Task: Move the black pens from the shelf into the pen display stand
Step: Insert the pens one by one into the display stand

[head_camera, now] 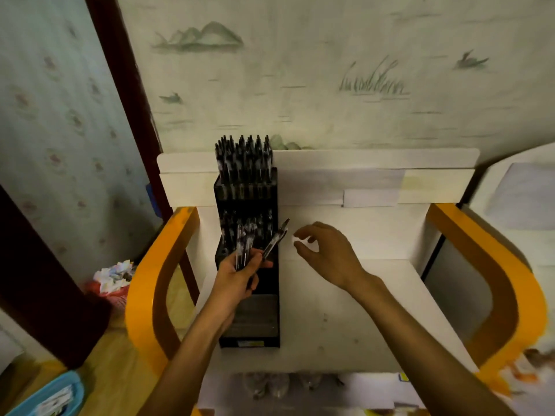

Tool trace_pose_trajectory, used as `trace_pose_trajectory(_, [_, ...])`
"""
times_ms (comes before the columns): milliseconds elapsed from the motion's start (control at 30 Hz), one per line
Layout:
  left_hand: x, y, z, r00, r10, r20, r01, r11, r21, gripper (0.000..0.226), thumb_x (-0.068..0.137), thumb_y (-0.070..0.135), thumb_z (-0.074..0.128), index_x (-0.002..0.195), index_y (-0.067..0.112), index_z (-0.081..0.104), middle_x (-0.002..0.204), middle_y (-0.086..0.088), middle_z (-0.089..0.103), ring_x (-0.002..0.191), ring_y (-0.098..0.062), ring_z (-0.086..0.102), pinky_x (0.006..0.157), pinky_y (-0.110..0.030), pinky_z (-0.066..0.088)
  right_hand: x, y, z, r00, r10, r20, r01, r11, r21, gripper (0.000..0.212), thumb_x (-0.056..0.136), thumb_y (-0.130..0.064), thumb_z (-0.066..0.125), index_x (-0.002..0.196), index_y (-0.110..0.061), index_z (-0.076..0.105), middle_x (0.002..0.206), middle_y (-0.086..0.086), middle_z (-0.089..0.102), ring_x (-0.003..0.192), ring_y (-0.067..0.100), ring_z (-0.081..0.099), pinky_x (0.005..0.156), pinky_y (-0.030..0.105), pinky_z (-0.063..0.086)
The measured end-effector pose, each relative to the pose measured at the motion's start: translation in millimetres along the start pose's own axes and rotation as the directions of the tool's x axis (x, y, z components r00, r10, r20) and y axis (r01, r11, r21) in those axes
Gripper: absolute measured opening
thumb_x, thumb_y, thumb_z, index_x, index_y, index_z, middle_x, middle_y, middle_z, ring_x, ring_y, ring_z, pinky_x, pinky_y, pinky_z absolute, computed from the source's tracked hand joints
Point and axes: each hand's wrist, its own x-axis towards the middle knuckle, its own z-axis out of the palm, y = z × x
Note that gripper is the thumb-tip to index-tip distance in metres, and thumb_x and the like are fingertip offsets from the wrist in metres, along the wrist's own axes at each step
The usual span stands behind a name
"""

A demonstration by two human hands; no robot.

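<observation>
The left hand [237, 273] clamped a bundle of slim black plastic pens [244, 246] over the tall black tiered display stand [249, 313]; one splayed pen [276, 238] seemingly risked slipping. The right hand [327, 253] hovered, fingers apart.

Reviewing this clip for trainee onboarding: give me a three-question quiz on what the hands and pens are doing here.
1. True or false: the left hand holds several pens.
2. The right hand is: A) gripping the stand, B) holding nothing, C) holding a pen.
3. Which row of the stand is packed with pens: back or front?

Key: 1 true; 2 B; 3 back, by the wall.
</observation>
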Motion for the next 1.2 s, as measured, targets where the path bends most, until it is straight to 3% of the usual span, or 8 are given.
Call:
trace_pose_trajectory(133, [5.9,0.4,-10.8,0.999,0.007,0.035,-0.009,1.000,0.030,0.020,0.100,0.023,0.058,0.113,0.010,0.063,0.094,-0.007,0.077,0.045,-0.007,0.048,0.039,-0.017,0.035,10.4,-25.4,9.5,0.994,0.111,0.012,-0.110,0.955,0.276,0.012,0.092,-0.036,0.065,0.101,-0.031,0.072,0.089,-0.021,0.067,0.086,-0.005,0.062,0.070,0.004,0.045])
trace_pose_trajectory(367, [10.1,1.6,-16.8,0.998,0.025,0.064,-0.027,0.999,0.025,0.022,0.100,0.028,0.057,0.115,0.014,0.063,0.095,-0.004,0.077,0.050,-0.008,0.056,0.041,-0.017,0.037,20.5,-52.8,16.4,0.957,0.281,0.074,-0.253,0.678,0.691,0.014,0.094,-0.017,0.066,0.097,-0.006,0.074,0.086,0.006,0.077,0.078,0.019,0.074,0.070,0.024,0.059])
trace_pose_trajectory(500, [15.2,2.2,-27.3,0.997,0.060,-0.053,-0.053,0.990,0.133,0.021,0.100,0.036,0.056,0.111,0.020,0.064,0.093,-0.001,0.075,0.057,-0.008,0.061,0.043,-0.017,0.039,30.1,-55.4,12.0,0.935,0.355,-0.009,-0.217,0.589,0.779,0.013,0.094,-0.012,0.066,0.095,-0.001,0.072,0.084,0.011,0.076,0.076,0.026,0.075,0.068,0.029,0.060])
trace_pose_trajectory(633, [17.8,1.4,-47.2,0.985,0.120,-0.124,-0.099,0.982,0.159,0.019,0.100,0.036,0.055,0.104,0.020,0.063,0.068,0.004,0.063,0.050,-0.004,0.053,0.043,-0.018,0.039,44.8,-48.7,3.8,0.932,0.287,-0.223,-0.124,0.828,0.548,0.010,0.095,-0.018,0.065,0.090,-0.011,0.071,0.079,0.003,0.075,0.072,0.017,0.074,0.075,0.035,0.062])
trace_pose_trajectory(733, [18.9,2.6,-56.9,0.983,0.113,-0.145,-0.091,0.985,0.149,0.020,0.100,0.036,0.056,0.111,0.019,0.053,0.069,0.001,0.055,0.048,-0.002,0.049,0.042,-0.019,0.037,51.4,-47.4,6.0,0.952,0.161,-0.259,-0.077,0.948,0.308,0.013,0.096,-0.026,0.063,0.093,-0.016,0.071,0.081,-0.002,0.074,0.075,0.013,0.072,0.079,0.039,0.060])
trace_pose_trajectory(900, [18.6,7.7,-62.5,0.980,0.152,-0.129,-0.142,0.986,0.083,0.009,0.101,0.027,0.055,0.110,0.026,0.053,0.063,0.007,0.055,0.044,-0.002,0.045,0.040,-0.019,0.035,56.4,-47.2,14.9,0.962,0.084,-0.260,-0.035,0.982,0.188,0.018,0.097,-0.028,0.062,0.101,-0.013,0.072,0.085,-0.002,0.074,0.076,0.011,0.069,0.079,0.039,0.058])
trace_pose_trajectory(967, [18.0,9.1,-64.5,0.974,0.188,-0.129,-0.180,0.981,0.073,0.012,0.101,0.027,0.055,0.108,0.018,0.057,0.062,0.009,0.058,0.045,-0.002,0.046,0.040,-0.018,0.035,58.1,-48.0,18.4,0.965,0.070,-0.252,-0.028,0.985,0.169,0.019,0.097,-0.028,0.062,0.103,-0.013,0.072,0.087,-0.001,0.074,0.078,0.012,0.069,0.080,0.038,0.059])
trace_pose_trajectory(1200, [21.8,11.2,-69.8,0.939,0.259,-0.227,-0.246,0.966,0.083,0.018,0.100,0.031,0.056,0.108,0.017,0.065,0.076,-0.002,0.069,0.042,-0.006,0.044,0.039,-0.020,0.033,62.5,-52.6,28.9,0.981,0.069,-0.179,-0.052,0.994,0.098,0.021,0.097,-0.029,0.061,0.100,-0.013,0.075,0.085,0.001,0.075,0.075,0.013,0.069,0.082,0.037,0.057])
